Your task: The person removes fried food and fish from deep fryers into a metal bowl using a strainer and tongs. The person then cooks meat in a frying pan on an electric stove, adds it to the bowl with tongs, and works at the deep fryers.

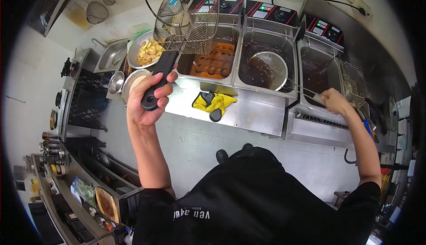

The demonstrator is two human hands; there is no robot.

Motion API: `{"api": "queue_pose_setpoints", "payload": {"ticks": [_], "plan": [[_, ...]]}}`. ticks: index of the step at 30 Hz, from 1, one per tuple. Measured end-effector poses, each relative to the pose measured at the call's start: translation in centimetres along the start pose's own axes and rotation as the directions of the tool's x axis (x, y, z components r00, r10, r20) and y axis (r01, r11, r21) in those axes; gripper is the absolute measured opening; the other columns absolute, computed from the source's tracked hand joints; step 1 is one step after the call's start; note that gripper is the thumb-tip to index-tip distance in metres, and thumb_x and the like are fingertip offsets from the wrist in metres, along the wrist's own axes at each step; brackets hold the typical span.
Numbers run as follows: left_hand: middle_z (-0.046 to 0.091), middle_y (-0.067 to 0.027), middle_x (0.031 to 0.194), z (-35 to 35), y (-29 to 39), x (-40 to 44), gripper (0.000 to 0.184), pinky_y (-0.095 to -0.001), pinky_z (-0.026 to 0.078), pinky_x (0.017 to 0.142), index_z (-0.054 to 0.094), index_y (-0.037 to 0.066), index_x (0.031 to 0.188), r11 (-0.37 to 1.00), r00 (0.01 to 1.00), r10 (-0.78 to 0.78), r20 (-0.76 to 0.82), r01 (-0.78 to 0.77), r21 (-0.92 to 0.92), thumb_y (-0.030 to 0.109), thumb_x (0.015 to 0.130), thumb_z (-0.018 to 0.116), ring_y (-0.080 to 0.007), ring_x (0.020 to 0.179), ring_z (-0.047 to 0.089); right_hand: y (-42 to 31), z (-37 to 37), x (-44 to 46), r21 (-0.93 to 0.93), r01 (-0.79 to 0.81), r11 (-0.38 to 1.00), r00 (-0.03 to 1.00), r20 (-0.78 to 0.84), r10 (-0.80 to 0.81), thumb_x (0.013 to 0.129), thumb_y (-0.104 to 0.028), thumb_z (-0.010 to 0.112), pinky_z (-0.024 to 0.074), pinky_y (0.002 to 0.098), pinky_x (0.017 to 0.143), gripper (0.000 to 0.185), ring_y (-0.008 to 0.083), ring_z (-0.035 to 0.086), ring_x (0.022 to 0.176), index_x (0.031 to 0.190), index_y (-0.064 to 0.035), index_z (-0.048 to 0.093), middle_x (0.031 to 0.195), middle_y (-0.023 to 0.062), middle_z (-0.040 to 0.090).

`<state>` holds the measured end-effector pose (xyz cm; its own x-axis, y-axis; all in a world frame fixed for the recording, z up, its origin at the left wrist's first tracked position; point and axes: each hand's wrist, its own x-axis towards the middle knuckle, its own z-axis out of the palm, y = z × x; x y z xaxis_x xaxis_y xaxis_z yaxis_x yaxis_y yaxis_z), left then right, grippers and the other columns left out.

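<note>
My left hand (pixel 150 91) is closed around the black handle of a wire fry basket (pixel 191 27), raised and tilted above the left fryer. The basket looks nearly empty; its mesh blurs what lies behind. My right hand (pixel 336 101) grips the long handle of a round mesh skimmer (pixel 273 63), whose head sits in the dark oil of the middle fryer (pixel 248 83). That handle crosses over the right fryer (pixel 315 74). In the left fryer (pixel 217 60), brownish-orange oil shows above a perforated plate.
A bowl of sliced pale food (pixel 150 52) stands left of the fryers, by a small sink (pixel 111 57). Yellow-and-black gloves (pixel 214 103) lie on the steel front ledge. Another wire basket (pixel 353 85) hangs at the right fryer. Shelving (pixel 80 200) lines the lower left.
</note>
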<state>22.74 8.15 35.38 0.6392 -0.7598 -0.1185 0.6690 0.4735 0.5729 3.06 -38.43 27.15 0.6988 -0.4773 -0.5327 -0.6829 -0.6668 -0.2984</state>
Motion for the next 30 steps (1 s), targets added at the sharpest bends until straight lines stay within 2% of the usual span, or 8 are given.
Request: {"api": "queue_pose_setpoints", "payload": {"ticks": [1,3,9,12,15,18,25,30], "plan": [[0.044,-0.0112,0.097,-0.1,0.0,0.0,0.041,-0.0199,0.046,0.044,0.03,-0.01,0.127,1.0,1.0,-0.001,0.002,0.001,-0.002,0.007,0.093,0.043,-0.0067,0.06,0.045,0.2,0.3,-0.1,-0.001,-0.002,1.0,1.0,-0.002,0.002,0.089,-0.011,0.047,0.0435,0.0357,0.043,0.019,0.0235,0.057,0.047,0.095,-0.0023,0.062,0.063,0.0146,0.06],[0.045,-0.0113,0.097,-0.4,0.0,0.3,0.04,-0.0202,0.046,0.044,0.031,-0.01,0.127,1.0,1.0,0.002,0.013,-0.002,-0.018,0.007,0.093,0.043,-0.0067,0.06,0.045,1.0,1.5,0.2,0.255,-0.021,0.967,0.996,0.091,-0.002,0.091,-0.012,0.046,0.0292,0.0275,0.033,0.019,0.0099,0.039,0.037,0.084,-0.0016,0.06,0.053,0.0049,0.049],[0.046,-0.0112,0.096,-1.1,0.2,2.2,0.037,-0.0214,0.048,0.047,0.034,-0.01,0.123,0.998,0.999,-0.049,0.006,0.049,-0.028,0.008,0.092,0.045,-0.0079,0.061,0.046,3.3,2.4,-0.9,0.446,-0.048,0.894,0.996,0.091,0.008,0.093,-0.018,0.048,0.0271,0.0255,0.034,0.023,0.0078,0.038,0.038,0.08,-0.0019,0.059,0.052,0.003,0.048],[0.048,-0.0105,0.095,-2.3,0.0,4.5,0.035,-0.0198,0.045,0.049,0.037,-0.01,0.119,0.997,0.997,-0.069,0.023,0.07,-0.024,0.005,0.089,0.048,-0.0083,0.063,0.047,2.0,0.5,-2.4,0.369,-0.058,0.928,0.997,0.067,0.036,0.092,-0.02,0.052,0.0287,0.0244,0.034,0.023,0.0068,0.041,0.04,0.086,-0.0005,0.062,0.053,0.0039,0.049],[0.05,-0.0106,0.093,-3.0,-0.5,6.8,0.032,-0.0202,0.044,0.053,0.039,-0.01,0.114,0.992,0.993,-0.102,0.059,0.106,-0.061,0.003,0.087,0.049,-0.0091,0.065,0.047,2.8,-0.6,-1.7,0.2,0.031,0.979,0.995,-0.095,-0.012,0.09,-0.022,0.056,0.0405,0.0295,0.042,0.025,0.0151,0.052,0.047,0.095,0.0008,0.064,0.058,0.0098,0.056],[0.05,-0.0113,0.092,-4.1,-0.5,8.9,0.03,-0.0209,0.045,0.054,0.039,-0.011,0.112,0.991,0.993,-0.116,0.028,0.117,-0.06,0.002,0.087,0.049,-0.0096,0.065,0.048,1.9,-1.7,-1.7,-0.078,0.072,0.994,0.942,-0.322,-0.094,0.087,-0.021,0.056,0.0474,0.0445,0.074,0.024,0.0394,0.062,0.084,0.096,-0.001,0.064,0.08,0.0227,0.063],[0.05,-0.0155,0.094,-6.1,0.8,11.1,0.032,-0.0178,0.048,0.053,0.035,-0.016,0.109,0.963,0.975,-0.22,0.028,0.222,-0.156,-0.001,0.085,0.048,-0.0115,0.063,0.05,-0.6,-0.8,-0.4,-0.456,0.029,0.889,0.852,-0.454,-0.261,0.087,-0.019,0.052,0.0487,0.0478,0.074,0.022,0.0392,0.063,0.082,0.089,-0.0012,0.065,0.083,0.0244,0.063],[0.05,-0.0146,0.093,-8.0,2.3,10.9,0.04,-0.019,0.05,0.05,0.028,-0.018,0.116,0.92,0.966,-0.248,0.076,0.259,-0.294,0.0,0.086,0.046,-0.012,0.062,0.052,-0.1,-0.1,1.2,-0.479,0.186,0.858,0.812,-0.417,-0.408,0.087,-0.018,0.052,0.0507,0.0446,0.066,0.023,0.0367,0.064,0.07,0.082,0.0001,0.065,0.075,0.0252,0.063]]}}
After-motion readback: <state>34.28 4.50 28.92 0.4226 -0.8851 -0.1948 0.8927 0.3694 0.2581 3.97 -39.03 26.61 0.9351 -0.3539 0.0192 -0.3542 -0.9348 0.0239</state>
